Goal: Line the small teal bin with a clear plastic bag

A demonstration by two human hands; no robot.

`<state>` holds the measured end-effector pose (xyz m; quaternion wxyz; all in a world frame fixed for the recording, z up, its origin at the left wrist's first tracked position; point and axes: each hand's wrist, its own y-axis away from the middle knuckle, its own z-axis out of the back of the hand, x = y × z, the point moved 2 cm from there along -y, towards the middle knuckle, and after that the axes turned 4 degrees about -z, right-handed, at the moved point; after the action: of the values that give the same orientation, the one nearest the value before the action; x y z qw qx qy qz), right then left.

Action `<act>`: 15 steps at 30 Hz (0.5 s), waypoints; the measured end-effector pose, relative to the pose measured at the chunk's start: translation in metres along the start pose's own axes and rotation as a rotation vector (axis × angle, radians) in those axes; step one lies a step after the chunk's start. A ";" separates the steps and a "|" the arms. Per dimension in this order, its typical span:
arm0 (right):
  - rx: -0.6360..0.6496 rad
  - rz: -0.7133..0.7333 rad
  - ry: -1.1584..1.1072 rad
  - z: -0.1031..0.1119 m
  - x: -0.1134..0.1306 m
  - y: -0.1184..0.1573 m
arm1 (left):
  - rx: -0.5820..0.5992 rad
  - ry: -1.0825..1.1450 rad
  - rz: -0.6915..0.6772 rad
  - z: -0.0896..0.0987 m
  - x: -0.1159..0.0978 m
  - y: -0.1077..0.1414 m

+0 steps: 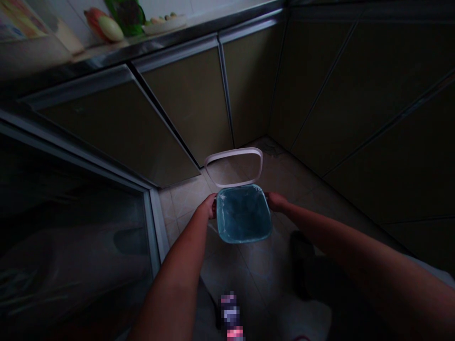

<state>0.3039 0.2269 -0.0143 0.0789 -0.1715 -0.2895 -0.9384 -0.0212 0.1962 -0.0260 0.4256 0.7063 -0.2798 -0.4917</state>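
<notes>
A trash bin [243,215] with a blue-green inside, which looks like a bag lining, is low over the tiled floor in the middle of the view. Its pale frame-shaped ring [235,183] stands raised at the far edge, tilted up off the mouth. My left hand [211,206] is closed at the bin's left side, just under the rim, its fingertips partly hidden. On the opposite side my right hand [276,201] grips near the rim, with most fingers out of sight behind the wall. Nothing can be made out inside the bin.
Dark cabinets [188,99] line the back and right side. A glass-panelled door frame [152,222] is close on the left. The counter [199,35] above holds a plate [165,24], a green container [128,16] and produce [110,28]. A shoe [300,260] is on the floor [245,270].
</notes>
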 end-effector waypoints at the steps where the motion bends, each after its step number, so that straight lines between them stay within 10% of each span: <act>1: 0.005 0.003 -0.010 0.000 -0.001 -0.001 | -0.009 -0.024 0.024 0.002 -0.002 0.003; 8: -0.071 -0.038 -0.027 0.025 -0.013 0.008 | 0.021 -0.090 0.068 0.029 -0.012 0.041; 15: -0.253 -0.086 -0.390 0.098 0.000 0.030 | -0.178 -0.136 -0.434 0.029 -0.044 0.084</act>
<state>0.3385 0.2583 0.0775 -0.0406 -0.3458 -0.1862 -0.9187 -0.0624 0.1820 0.0633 0.3508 0.6747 -0.1052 -0.6408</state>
